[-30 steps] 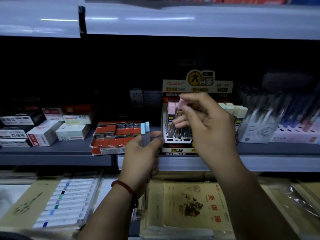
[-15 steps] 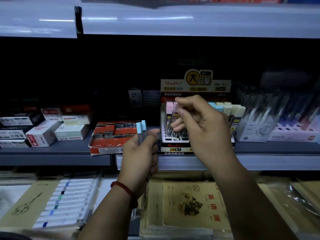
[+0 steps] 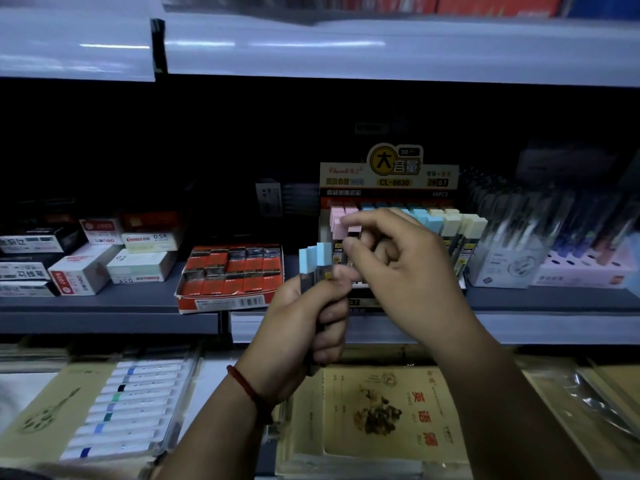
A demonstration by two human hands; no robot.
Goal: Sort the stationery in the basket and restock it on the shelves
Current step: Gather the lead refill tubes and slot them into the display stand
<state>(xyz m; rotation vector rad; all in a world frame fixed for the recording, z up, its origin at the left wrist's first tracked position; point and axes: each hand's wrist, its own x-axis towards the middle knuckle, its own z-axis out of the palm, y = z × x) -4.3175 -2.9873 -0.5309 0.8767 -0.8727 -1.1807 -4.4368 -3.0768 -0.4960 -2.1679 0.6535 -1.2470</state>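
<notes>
Dim shop shelving is filling the view, and a lead display box (image 3: 389, 181) is standing on the grey middle shelf (image 3: 104, 306). Directly in front of that box, the right hand (image 3: 398, 268) is pinching a pink-capped tube (image 3: 350, 233) between thumb and forefinger. Its other fingers are curling loosely, over the box's left end where the pink caps are sitting. Just left of the box front, the left hand (image 3: 304, 327) is gripping a few blue-capped tubes (image 3: 317, 256) upright, its fingers wrapping round them.

The step is likely calling for a vertical tube, a free slot among the matching pink ones, and a gentle lowering that is not knocking the neighbours. The blue ones are probably belonging in the box's middle rows.

Inside the box, pink caps are lining the left, blue the middle and pale yellow the right. Left of the box, a red tray (image 3: 228, 271) is holding small red and dark packs in rows. Right of the box, a clear holder (image 3: 502, 258) is carrying pens. No basket is showing.
</notes>
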